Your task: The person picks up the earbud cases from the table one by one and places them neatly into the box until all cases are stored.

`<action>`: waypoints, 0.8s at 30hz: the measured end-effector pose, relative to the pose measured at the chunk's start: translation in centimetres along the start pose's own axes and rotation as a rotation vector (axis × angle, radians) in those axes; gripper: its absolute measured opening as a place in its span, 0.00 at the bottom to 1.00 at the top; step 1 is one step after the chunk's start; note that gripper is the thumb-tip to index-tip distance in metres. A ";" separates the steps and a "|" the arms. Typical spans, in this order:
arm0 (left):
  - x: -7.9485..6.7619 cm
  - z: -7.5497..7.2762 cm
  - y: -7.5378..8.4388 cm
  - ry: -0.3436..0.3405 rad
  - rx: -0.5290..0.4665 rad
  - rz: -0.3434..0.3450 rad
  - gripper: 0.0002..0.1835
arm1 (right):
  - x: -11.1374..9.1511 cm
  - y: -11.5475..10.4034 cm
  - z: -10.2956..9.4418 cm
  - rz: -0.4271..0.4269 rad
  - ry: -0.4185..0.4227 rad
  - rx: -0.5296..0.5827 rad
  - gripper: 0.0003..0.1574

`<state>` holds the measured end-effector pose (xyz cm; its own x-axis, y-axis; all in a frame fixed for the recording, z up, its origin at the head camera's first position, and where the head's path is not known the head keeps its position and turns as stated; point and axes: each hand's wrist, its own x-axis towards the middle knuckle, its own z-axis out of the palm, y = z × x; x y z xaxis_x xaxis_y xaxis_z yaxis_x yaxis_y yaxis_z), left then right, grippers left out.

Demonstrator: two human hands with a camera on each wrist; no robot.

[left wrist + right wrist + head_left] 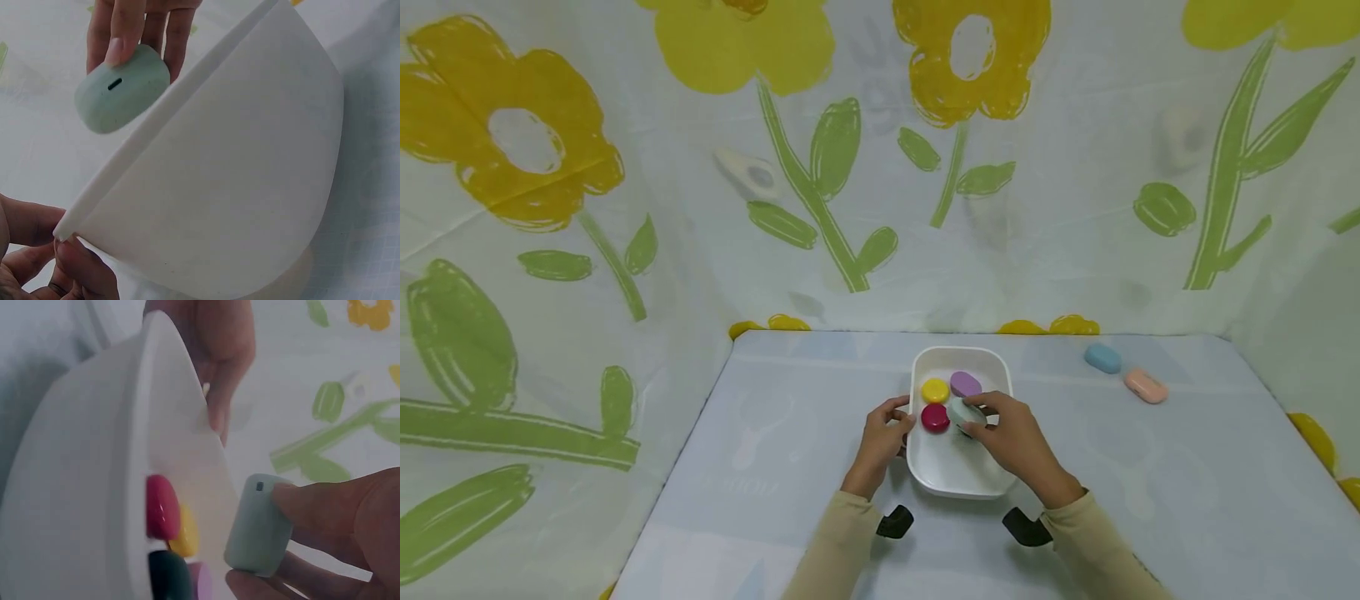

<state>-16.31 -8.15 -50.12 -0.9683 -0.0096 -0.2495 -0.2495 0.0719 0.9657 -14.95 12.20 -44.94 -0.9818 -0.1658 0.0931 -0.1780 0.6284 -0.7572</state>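
Observation:
My left hand (883,437) pinches the left rim of a white plastic tub (958,479), thumb on one side of the wall and fingers on the other. Over the middle of the tub, my right hand (1018,437) holds a pale green rounded case (122,94) between thumb and fingers. A small dark slot marks one end of that case. Inside the tub lie a glossy red rounded piece (936,418), a yellow one (935,390) and a purple one (966,383). The right wrist view also shows a dark green piece (170,575) beside them, mostly hidden from the head view.
Toward the back right of the pale table (760,467) lie a blue rounded piece (1102,358) and a pink one (1146,386), close together. A white cloth (1075,250) printed with yellow flowers hangs behind and at the sides. Black wrist mounts (1027,528) sit near both sleeves.

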 end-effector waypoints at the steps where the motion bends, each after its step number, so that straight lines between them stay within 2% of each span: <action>1: 0.0 0.0 0.0 -0.004 -0.003 0.006 0.20 | -0.1 -0.1 0.3 -0.010 -0.010 0.000 0.24; 8: -0.1 0.1 -0.1 -0.007 -0.014 0.010 0.20 | -0.5 -0.2 2.3 -0.040 -0.087 -0.047 0.22; 16: -0.2 0.2 -0.1 0.001 -0.010 0.010 0.20 | -0.9 0.0 3.5 -0.045 -0.138 -0.081 0.22; 20: -1.2 0.0 1.5 -0.027 -0.020 0.018 0.21 | -1.0 -0.1 3.8 -0.029 -0.151 -0.084 0.21; 23: -1.4 -0.1 1.6 -0.044 -0.037 0.027 0.22 | -0.9 0.0 3.9 -0.030 -0.164 -0.079 0.21; 24: -1.1 -0.1 1.2 -0.043 -0.039 0.033 0.22 | -0.9 -0.1 3.9 -0.032 -0.169 -0.074 0.21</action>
<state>-15.54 -8.14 -48.65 -0.9749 0.0355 -0.2196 -0.2185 0.0328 0.9753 -13.80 9.36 -47.48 -0.9514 -0.3081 0.0017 -0.2195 0.6742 -0.7052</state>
